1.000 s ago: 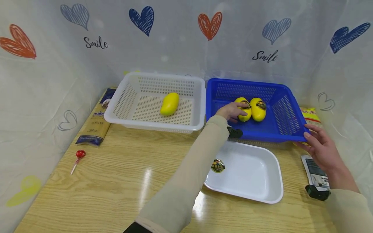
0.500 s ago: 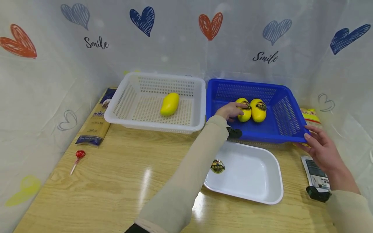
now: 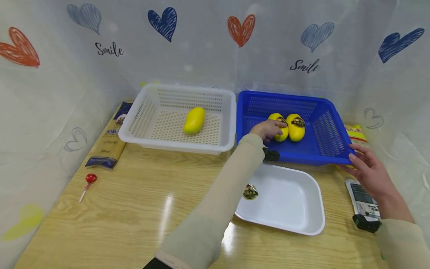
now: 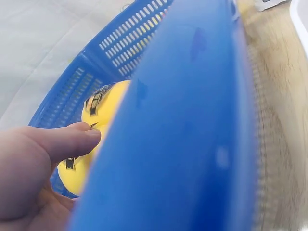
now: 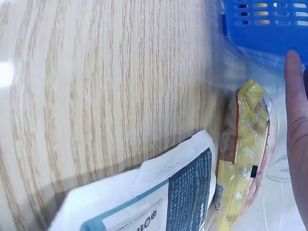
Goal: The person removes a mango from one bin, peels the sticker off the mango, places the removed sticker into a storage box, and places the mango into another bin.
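While the left hand (image 3: 267,129) grips one of two yellow mangoes (image 3: 279,127) inside the blue basket (image 3: 330,140), the right hand (image 3: 367,172), fingers straight, touches its corner; the white basket (image 3: 147,112) holds one mango (image 3: 194,120).

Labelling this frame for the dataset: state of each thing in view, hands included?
left hand: inside blue basket, fingers curled on left mango
right hand: fingers straight, touching the blue basket's near right corner
blue basket: holds two stickered mangoes
left mango: gripped, touching right mango
right mango: lying free
white basket: holds one mango
white tray: one sticker inside
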Demonstrator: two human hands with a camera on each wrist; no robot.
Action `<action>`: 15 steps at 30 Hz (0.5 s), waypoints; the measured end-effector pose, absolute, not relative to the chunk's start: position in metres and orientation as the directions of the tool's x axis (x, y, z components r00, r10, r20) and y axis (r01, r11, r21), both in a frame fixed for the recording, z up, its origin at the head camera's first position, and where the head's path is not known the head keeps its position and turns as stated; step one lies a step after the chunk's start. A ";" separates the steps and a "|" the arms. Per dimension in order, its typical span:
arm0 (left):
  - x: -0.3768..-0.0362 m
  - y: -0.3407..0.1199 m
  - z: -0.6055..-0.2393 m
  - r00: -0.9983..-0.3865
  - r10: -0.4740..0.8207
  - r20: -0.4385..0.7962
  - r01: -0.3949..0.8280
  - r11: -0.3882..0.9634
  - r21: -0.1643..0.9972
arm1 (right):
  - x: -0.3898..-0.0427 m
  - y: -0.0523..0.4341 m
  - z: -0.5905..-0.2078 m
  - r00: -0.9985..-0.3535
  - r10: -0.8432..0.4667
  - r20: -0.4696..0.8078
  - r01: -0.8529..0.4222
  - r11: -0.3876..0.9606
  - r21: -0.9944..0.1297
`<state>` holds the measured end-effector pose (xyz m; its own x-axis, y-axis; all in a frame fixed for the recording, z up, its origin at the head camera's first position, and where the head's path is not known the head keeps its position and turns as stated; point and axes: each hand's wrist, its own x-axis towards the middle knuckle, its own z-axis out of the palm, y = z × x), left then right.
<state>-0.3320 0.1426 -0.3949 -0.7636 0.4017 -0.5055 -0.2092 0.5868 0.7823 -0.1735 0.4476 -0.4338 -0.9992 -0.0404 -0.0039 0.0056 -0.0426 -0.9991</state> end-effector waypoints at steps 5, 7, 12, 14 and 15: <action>-0.334 0.137 -0.391 -0.765 0.398 -0.507 -0.209 0.591 0.779 | -0.171 0.451 -0.432 -0.999 -0.037 -0.009 0.010 -0.051 -0.999; -0.334 0.134 -0.389 -0.770 0.404 -0.494 -0.182 0.603 0.777 | -0.171 0.452 -0.431 -0.999 -0.029 -0.020 0.021 -0.040 -0.999; -0.335 0.130 -0.386 -0.812 0.409 -0.417 -0.079 0.631 0.772 | -0.172 0.452 -0.432 -0.999 -0.037 -0.001 0.003 -0.051 -0.999; -0.336 0.129 -0.387 -0.845 0.372 -0.384 -0.076 0.627 0.775 | -0.173 0.450 -0.433 -0.999 -0.045 0.008 -0.006 -0.057 -0.998; -0.336 0.129 -0.387 -0.862 0.350 -0.367 -0.079 0.622 0.779 | -0.173 0.449 -0.433 -0.999 -0.047 0.010 -0.007 -0.055 -0.998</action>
<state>-0.3363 0.1286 -0.3872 -0.8619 0.3499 -0.3669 -0.0790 0.6222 0.7789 -0.1734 0.4488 -0.4333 -0.9988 -0.0472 0.0099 -0.0073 -0.0552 -0.9984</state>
